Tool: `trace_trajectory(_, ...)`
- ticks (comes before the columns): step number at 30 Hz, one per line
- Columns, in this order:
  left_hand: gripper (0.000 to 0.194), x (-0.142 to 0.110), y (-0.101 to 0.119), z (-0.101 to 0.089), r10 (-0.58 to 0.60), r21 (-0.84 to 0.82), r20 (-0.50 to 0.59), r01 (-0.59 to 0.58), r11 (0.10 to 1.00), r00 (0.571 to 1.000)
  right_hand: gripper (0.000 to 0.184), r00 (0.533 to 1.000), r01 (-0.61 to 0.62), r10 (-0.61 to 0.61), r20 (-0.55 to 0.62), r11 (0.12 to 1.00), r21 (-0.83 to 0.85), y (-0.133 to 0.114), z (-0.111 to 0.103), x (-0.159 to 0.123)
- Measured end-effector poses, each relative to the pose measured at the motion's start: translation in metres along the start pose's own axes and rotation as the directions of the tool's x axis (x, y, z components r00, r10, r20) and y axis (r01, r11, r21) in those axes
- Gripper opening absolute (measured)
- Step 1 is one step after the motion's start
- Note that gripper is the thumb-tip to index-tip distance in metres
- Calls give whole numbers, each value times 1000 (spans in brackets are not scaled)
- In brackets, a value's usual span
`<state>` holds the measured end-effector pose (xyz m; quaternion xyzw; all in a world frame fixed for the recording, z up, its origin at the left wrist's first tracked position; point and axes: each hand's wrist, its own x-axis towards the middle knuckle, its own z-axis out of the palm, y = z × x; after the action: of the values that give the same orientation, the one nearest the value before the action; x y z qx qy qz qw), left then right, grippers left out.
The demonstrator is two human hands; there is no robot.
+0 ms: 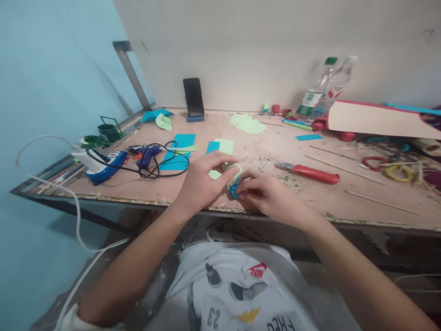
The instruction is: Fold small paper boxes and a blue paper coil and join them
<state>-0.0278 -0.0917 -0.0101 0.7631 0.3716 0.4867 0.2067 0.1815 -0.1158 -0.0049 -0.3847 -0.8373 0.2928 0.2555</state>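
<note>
Near the front edge of the table, my left hand (203, 180) is closed, thumb and fingers pinching a small pale green paper piece (237, 170). Close beside it, my right hand (270, 192) grips a small folded blue paper piece (234, 189) in its fingertips. The two pieces are almost together; whether they touch I cannot tell. Just beyond my left hand lie a pale green paper sheet (225, 146) and a blue paper sheet (212, 147). To the right of my hands rests a red-handled knife (315, 174), its blade pointing left.
A blue glue gun (149, 156) with a tangled black cord lies left, by a blue-and-white power strip (106, 166). A phone (194, 97) stands at the back. Thin sticks (344, 169), plastic bottles (312, 99) and yellow-handled scissors (398, 173) are on the right.
</note>
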Motion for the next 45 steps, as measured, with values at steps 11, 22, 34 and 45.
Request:
trace_trajectory(11,14,-2,-4,0,-23,-3,-40,23,1000,999,22,999,27,-28,-31,999,-17,3,3,0)
trace_trajectory(22,12,-3,-2,-2,-31,36,-11,31,999,999,18,997,-17,11,-74,996,-91,-1,3,0)
trace_trajectory(34,12,-4,-2,-3,-3,45,-38,4,999,999,20,998,-6,1,-56,996,-90,1,3,0)
trace_trajectory(45,11,-3,0,-1,30,89,10,-31,996,999,24,999,5,-12,-53,993,-121,1,3,0)
